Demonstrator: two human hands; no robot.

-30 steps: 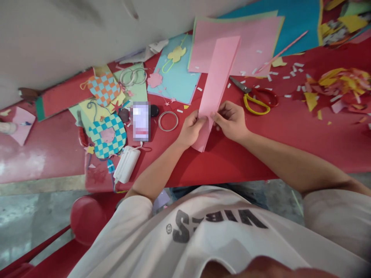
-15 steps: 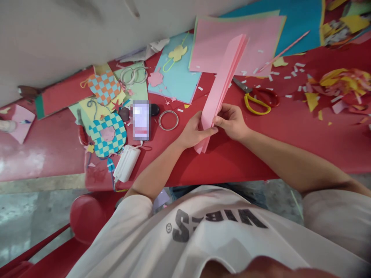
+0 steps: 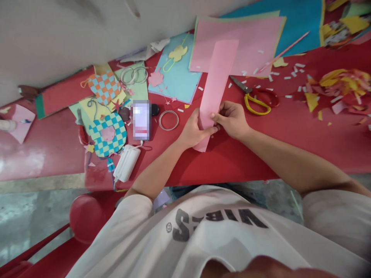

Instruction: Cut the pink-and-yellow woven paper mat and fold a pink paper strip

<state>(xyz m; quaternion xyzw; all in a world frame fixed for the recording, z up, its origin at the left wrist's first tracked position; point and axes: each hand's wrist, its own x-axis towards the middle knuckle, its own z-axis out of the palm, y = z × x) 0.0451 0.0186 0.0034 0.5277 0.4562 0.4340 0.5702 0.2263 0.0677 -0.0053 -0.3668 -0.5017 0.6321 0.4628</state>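
A long folded strip of pink paper [image 3: 216, 79] lies on the red table [image 3: 261, 150], running from my hands toward the far side. My left hand [image 3: 193, 130] grips its near left edge, thumb on top. My right hand [image 3: 232, 119] pinches the strip from the right, fingertips pressed on the paper beside the left thumb. The strip's near corner sticks out below my left hand.
Red-and-yellow scissors [image 3: 256, 99] lie just right of the strip. Pink and blue sheets [image 3: 255, 38] lie behind it. A metal ring [image 3: 168, 120], a phone [image 3: 141, 119], woven paper pieces [image 3: 108, 133] and a white power bank [image 3: 126, 163] sit left. Paper scraps [image 3: 342, 87] pile at right.
The strip was flat, then lifted and turned on edge with its folded layers showing. It now lies flat again, narrower, with both hands pressing it together.
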